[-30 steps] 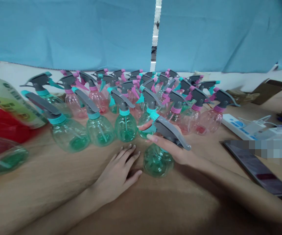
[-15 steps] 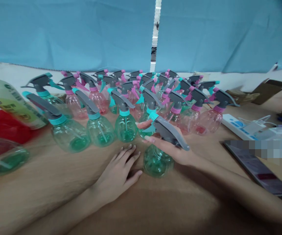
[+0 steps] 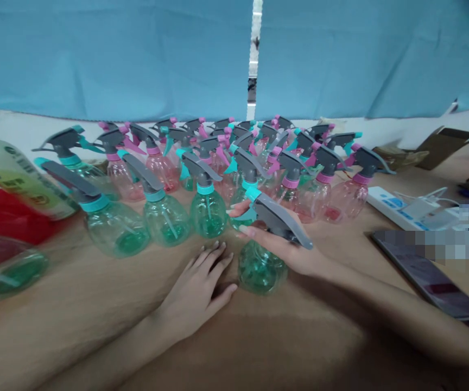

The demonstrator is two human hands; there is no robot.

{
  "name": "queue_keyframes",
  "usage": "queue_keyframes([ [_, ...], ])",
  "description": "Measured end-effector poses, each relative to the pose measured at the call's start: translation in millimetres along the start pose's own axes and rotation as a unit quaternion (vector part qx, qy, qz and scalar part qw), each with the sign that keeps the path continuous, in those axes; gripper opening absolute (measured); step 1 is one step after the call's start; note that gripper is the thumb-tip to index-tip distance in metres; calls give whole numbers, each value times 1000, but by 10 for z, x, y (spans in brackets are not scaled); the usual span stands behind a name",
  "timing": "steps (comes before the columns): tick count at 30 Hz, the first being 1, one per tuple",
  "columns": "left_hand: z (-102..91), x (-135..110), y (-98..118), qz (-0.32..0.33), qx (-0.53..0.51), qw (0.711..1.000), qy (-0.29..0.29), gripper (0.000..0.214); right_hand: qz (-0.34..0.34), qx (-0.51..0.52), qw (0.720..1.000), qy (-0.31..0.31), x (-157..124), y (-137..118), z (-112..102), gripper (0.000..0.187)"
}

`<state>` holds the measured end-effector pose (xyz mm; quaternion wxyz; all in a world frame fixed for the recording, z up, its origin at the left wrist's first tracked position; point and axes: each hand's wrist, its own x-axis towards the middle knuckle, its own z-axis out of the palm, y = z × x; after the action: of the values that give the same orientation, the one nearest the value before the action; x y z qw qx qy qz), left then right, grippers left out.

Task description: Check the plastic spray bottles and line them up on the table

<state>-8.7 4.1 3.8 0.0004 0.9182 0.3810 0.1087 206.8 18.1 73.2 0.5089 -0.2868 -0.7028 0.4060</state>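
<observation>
A green spray bottle (image 3: 262,269) with a grey and turquoise trigger head stands on the wooden table (image 3: 202,355), just in front of the rows. Around its neck, under the spray head, my right hand (image 3: 287,247) is closed, with the fingertips showing on the left side. My left hand (image 3: 202,282) lies flat on the tabletop to the left of this bottle, fingers stretched out and holding nothing. Nearest beyond the left fingertips stands another green spray bottle (image 3: 209,213). Behind are several more green and pink ones, such as a pink spray bottle (image 3: 350,198) at the right.
On the left are a large labelled bottle (image 3: 23,174), a red bag (image 3: 10,214) and a single green bottle (image 3: 14,271) at the edge. To the right lie a phone (image 3: 425,277), a white power strip (image 3: 397,209) and an open cardboard box (image 3: 446,149). Blue cloth (image 3: 137,60) hangs behind.
The view has shifted very slightly. Both hands and the held spray bottle stay in the same place and pose.
</observation>
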Motion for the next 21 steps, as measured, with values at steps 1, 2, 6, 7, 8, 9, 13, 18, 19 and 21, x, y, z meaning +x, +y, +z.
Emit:
queue_keyframes([
  [1, -2, 1, 0, 0, 0, 1000, 0, 53, -6, 2, 1000, 8, 0, 14, 7, 23],
  [2, -2, 1, -2, 0, -1, 1000, 2, 52, -9, 3, 1000, 15, 1, 24, 12, 21],
  [6, 0, 1, -14, 1, -1, 1000, 11, 51, 13, -26, 999, 14, 2, -2, 2, 17],
  [7, 1, 0, -17, 2, 0, 1000, 13, 51, 16, -34, 999, 12, 4, -16, -5, 18],
  [8, 2, 1, -20, 2, 2, 1000, 14, 51, 14, -38, 999, 12, 6, -28, -11, 20],
  [9, 1, 1, -21, 2, 3, 1000, 14, 51, 10, -40, 999, 14, 10, -35, -17, 21],
  [13, -8, 7, -18, 0, -2, 1000, 19, 51, -6, -45, 999, 22, 22, -26, -34, 23],
  [18, -19, 7, -13, 5, -6, 1000, 18, 51, -2, -64, 998, 20, 21, -27, -42, 25],
  [19, -17, 7, -14, 5, -5, 1000, 18, 51, 0, -65, 998, 19, 21, -37, -42, 25],
  [21, -11, 4, -15, 4, -3, 1000, 21, 51, 4, -62, 998, 15, 24, -60, -42, 24],
])
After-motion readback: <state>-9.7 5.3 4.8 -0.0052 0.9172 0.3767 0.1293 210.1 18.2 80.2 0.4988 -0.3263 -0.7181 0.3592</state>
